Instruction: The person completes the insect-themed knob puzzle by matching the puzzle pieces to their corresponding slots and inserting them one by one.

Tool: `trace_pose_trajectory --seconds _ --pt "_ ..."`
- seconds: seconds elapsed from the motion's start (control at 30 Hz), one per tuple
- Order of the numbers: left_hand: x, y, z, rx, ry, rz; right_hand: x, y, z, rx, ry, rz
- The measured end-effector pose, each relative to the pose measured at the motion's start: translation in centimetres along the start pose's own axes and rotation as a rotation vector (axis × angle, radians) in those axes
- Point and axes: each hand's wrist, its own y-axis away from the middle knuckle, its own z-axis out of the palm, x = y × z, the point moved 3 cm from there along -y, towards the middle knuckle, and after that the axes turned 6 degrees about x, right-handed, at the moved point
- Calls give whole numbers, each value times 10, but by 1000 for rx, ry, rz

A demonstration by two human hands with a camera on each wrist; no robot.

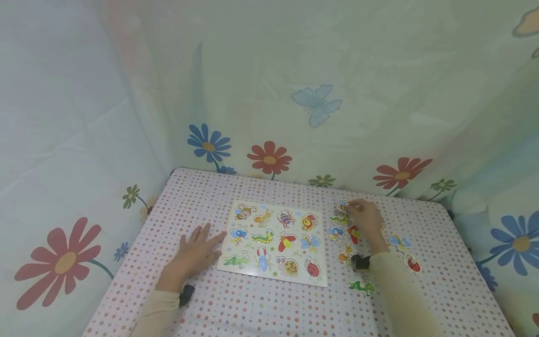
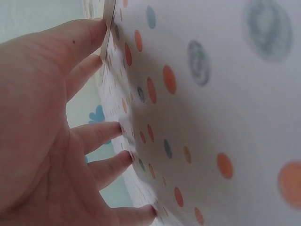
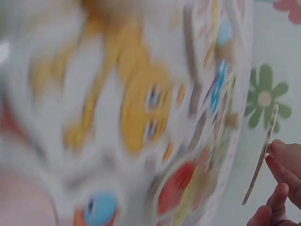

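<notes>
At the left, the left hand lies with its fingers spread wide, thumb and forefinger touching the left edge of the puzzle board, the other fingertips down on the dotted tabletop. The board lies flat, its long axis running left to right, the right end turned slightly nearer. A bee picture sits at its far left corner; whether any insects on the board are seated pieces, I cannot tell.

Just right of the board's far right corner is a small bee-like piece, pinched by the right hand between thumb and finger; the right wrist view shows it edge-on, apparently clear of the tabletop. From this piece the board lies to the left and a little nearer, its right edge closest and the bee picture at the opposite end, nearer the left hand.

Nearer than the held piece are a caterpillar piece and an ant piece; farther right, beyond the right forearm, are a dragonfly piece and a ladybird piece.
</notes>
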Motion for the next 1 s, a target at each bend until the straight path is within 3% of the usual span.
trace_pose_trajectory --seconds 0.5,1.0 --pt "0 1 0 13 -7 4 -64 33 31 7 -108 -264" --pt "0 1 1 30 -10 11 -121 50 76 -42 -159 -363"
